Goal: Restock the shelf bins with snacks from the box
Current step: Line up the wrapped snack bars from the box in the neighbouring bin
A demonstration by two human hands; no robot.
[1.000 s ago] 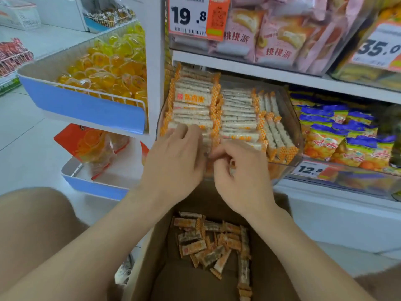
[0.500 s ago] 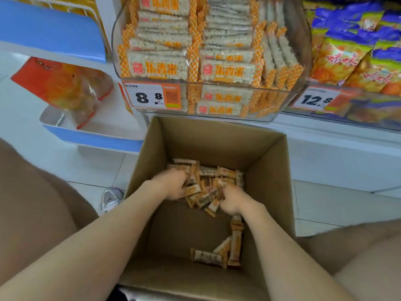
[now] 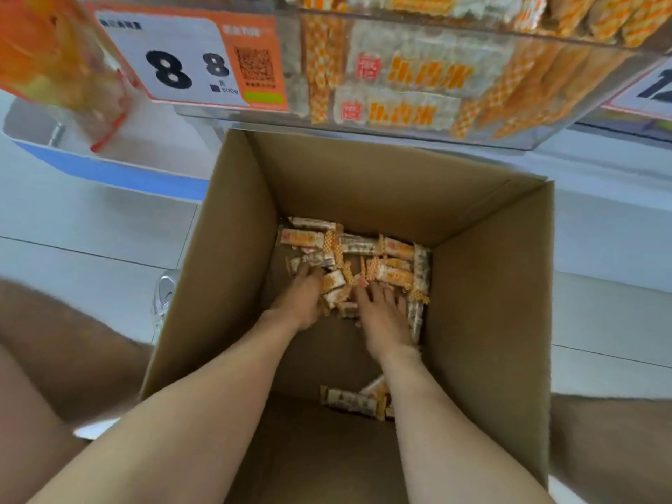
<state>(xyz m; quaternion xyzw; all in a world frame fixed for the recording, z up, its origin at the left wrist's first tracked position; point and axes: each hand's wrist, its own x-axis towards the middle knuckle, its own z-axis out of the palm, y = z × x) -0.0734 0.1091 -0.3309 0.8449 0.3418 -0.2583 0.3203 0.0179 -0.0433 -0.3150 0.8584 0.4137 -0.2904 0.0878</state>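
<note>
An open cardboard box stands on the floor between my knees. At its far end lies a pile of orange-and-white snack bars, and two more bars lie nearer me by my right forearm. My left hand lies on the left side of the pile, fingers reaching forward over the bars. My right hand rests on the pile's right side with its fingers spread. A few bars sit bunched between the two hands. The clear shelf bin above the box is stacked with the same bars.
An 8.8 price tag hangs on the bin's front, with a second tag at the right. A blue-edged lower tray with an orange bag juts out at the left. A shoe touches the box.
Both hands left the shelf bin and dropped into the box onto the pile. My view tipped down and closer to the box.
</note>
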